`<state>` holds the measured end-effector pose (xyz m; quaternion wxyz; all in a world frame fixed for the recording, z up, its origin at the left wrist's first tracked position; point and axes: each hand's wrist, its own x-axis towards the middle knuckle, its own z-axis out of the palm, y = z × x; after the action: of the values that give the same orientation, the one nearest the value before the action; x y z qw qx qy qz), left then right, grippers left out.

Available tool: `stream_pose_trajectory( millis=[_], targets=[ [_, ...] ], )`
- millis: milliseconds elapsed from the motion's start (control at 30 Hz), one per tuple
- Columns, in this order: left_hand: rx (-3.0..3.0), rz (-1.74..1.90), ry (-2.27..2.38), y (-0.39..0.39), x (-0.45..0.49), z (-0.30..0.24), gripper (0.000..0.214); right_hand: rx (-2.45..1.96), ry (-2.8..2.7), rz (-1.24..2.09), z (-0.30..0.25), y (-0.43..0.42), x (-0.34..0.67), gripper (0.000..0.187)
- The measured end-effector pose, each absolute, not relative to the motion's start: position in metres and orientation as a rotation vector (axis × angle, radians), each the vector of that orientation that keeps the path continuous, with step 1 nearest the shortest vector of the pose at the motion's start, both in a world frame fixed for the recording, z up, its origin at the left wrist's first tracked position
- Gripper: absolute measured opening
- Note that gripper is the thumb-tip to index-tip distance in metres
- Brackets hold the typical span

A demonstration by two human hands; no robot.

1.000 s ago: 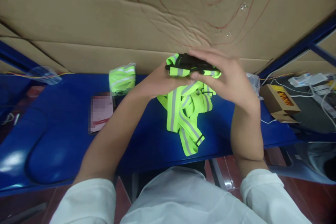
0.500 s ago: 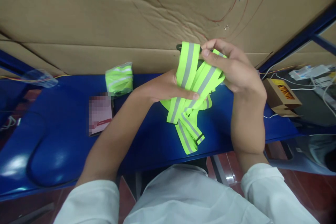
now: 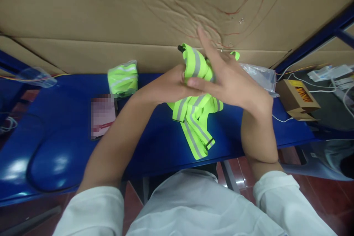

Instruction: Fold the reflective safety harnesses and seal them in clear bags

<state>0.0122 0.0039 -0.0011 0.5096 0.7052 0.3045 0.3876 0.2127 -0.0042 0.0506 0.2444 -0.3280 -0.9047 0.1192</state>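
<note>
A bundle of neon yellow-green reflective straps [image 3: 197,110] with grey stripes hangs over the blue bench. My left hand [image 3: 177,84] is closed round the upper folds, and the looser ends with black buckles dangle below it. Over the folds lies my right hand [image 3: 229,79], its thumb and index finger spread wide apart. The right thumb touches or nearly touches the left hand; the other right fingers are partly hidden behind the hand. A black buckle end pokes out at the top left of the folds.
On the blue bench [image 3: 61,118] are a bagged strap pack [image 3: 123,78] and a phone with a blurred screen [image 3: 103,117]. A clear plastic bag [image 3: 260,76] and a cardboard box [image 3: 298,99] are at the right. Brown cardboard [image 3: 83,14] with red lines backs the bench.
My right hand has let go of the strap's upper end and swung left across the folds, fingers spreading. The upper straps are more bunched in my left hand. The clear bag now shows.
</note>
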Motion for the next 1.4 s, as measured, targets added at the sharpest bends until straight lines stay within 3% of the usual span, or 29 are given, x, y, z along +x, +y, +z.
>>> stream_pose_trajectory(
  millis=[100, 200, 333, 500, 633, 1033, 1233, 1333, 1400],
  targets=[
    [1.698, 0.948, 0.713, 0.002, 0.01, 0.003, 0.041, -0.833, -2.488, 0.362, 0.049, -0.006, 0.211, 0.062],
    [1.59, 0.957, 0.753, 0.0, 0.012, 0.004, 0.049, -0.911, -2.425, 0.313, 0.052, -0.006, 0.209, 0.054],
    [1.445, 0.94, 0.706, 0.001, 0.018, 0.0, 0.037, -0.952, -2.262, 0.432, 0.057, -0.003, 0.21, 0.044],
    [1.397, 0.734, 0.543, 0.002, 0.023, -0.002, 0.04, -0.979, -2.07, 0.558, 0.058, 0.002, 0.219, 0.035],
    [1.406, 0.66, 0.503, 0.0, 0.025, -0.001, 0.039, -1.035, -1.937, 0.789, 0.054, 0.005, 0.225, 0.043],
    [1.543, 0.668, 0.521, -0.001, 0.02, 0.003, 0.036, -0.91, -1.713, 1.357, 0.051, 0.018, 0.233, 0.024],
    [1.531, 0.807, 0.613, 0.0, 0.014, 0.003, 0.042, -0.985, -1.934, 0.889, 0.035, 0.03, 0.217, 0.032],
    [1.514, 0.887, 0.627, 0.005, 0.016, -0.003, 0.039, -0.869, -2.145, 0.818, 0.042, 0.022, 0.215, 0.042],
    [1.506, 0.92, 0.645, 0.007, 0.017, -0.006, 0.037, -0.795, -2.267, 0.751, 0.046, 0.017, 0.215, 0.038]
  ],
)
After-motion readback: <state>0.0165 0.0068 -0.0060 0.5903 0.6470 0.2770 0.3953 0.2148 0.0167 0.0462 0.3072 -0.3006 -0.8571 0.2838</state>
